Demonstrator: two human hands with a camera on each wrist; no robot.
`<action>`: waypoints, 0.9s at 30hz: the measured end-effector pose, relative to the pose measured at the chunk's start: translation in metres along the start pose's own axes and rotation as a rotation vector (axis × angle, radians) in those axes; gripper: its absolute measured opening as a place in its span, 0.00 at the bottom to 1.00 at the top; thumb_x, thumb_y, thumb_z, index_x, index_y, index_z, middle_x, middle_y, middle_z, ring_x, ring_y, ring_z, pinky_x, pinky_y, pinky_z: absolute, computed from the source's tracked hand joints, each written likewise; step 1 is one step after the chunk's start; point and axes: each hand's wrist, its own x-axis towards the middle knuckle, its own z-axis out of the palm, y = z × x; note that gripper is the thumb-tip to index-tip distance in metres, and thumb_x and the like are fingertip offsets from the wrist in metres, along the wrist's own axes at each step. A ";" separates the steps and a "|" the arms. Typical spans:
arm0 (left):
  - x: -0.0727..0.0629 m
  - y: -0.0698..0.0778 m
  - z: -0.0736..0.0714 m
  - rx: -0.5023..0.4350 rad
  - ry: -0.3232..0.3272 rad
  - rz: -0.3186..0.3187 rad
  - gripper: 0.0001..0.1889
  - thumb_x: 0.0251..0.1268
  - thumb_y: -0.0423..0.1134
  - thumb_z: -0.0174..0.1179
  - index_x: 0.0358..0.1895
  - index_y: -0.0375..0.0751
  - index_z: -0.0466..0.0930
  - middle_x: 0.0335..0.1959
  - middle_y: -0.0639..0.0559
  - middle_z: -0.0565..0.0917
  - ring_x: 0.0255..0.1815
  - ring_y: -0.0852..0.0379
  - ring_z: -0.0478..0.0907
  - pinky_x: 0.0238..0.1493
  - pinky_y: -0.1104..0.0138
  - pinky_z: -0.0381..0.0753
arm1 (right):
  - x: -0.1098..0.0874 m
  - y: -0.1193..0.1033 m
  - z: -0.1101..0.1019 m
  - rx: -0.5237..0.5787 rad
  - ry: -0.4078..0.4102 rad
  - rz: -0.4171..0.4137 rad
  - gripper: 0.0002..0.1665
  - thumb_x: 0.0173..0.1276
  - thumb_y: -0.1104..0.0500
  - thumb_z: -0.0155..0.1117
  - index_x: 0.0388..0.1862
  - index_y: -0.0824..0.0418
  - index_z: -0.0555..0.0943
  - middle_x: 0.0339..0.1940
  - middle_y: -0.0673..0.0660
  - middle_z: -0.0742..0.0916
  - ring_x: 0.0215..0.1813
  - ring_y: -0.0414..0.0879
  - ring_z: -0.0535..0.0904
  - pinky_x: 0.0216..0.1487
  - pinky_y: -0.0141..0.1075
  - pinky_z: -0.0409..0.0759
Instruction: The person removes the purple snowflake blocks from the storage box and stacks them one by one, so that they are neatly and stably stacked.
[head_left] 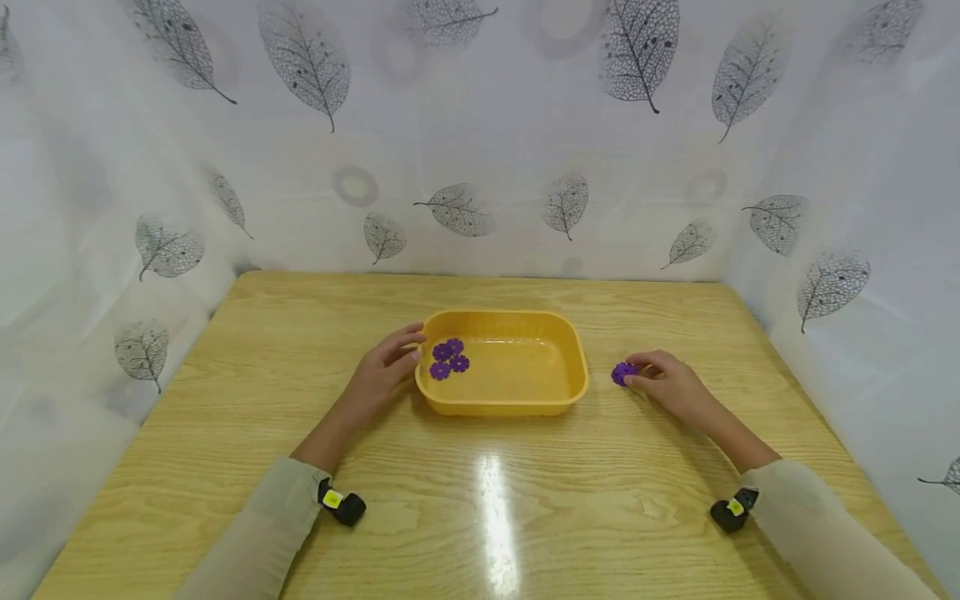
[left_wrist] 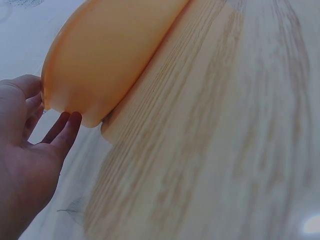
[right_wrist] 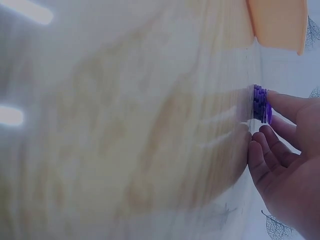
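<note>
Purple flower pieces point(head_left: 622, 374) sit in a little pile on the tabletop point(head_left: 420, 483), just past the right end of the yellow tray point(head_left: 502, 408). The right hand point(head_left: 670, 390) is there, and its grip pinches the pile with thumb and finger. Four more flowers point(head_left: 440, 370) lie inside the tray, bunched at its left end. The left hand point(head_left: 381, 371) touches the tray's left rim, its grip spread. Both arms wear pale sleeves point(head_left: 255, 521), with small black boxes point(head_left: 348, 510) at the wrists. Behind hangs a white sheet point(head_left: 480, 142) with grey leaves.
</note>
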 end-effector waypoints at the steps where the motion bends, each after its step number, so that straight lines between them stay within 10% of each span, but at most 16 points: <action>1: 0.000 0.000 0.000 0.001 0.000 0.000 0.20 0.79 0.43 0.53 0.67 0.37 0.73 0.79 0.51 0.63 0.72 0.41 0.70 0.65 0.66 0.79 | 0.000 0.000 0.000 0.000 0.001 0.000 0.28 0.75 0.51 0.63 0.65 0.67 0.76 0.55 0.66 0.81 0.55 0.59 0.78 0.48 0.39 0.80; 27: 0.000 0.001 0.002 -0.012 0.007 0.004 0.21 0.80 0.42 0.52 0.67 0.34 0.72 0.79 0.47 0.62 0.71 0.38 0.70 0.64 0.67 0.79 | 0.000 0.002 0.001 -0.001 0.003 -0.014 0.28 0.74 0.50 0.65 0.64 0.67 0.77 0.54 0.65 0.82 0.53 0.57 0.79 0.51 0.46 0.81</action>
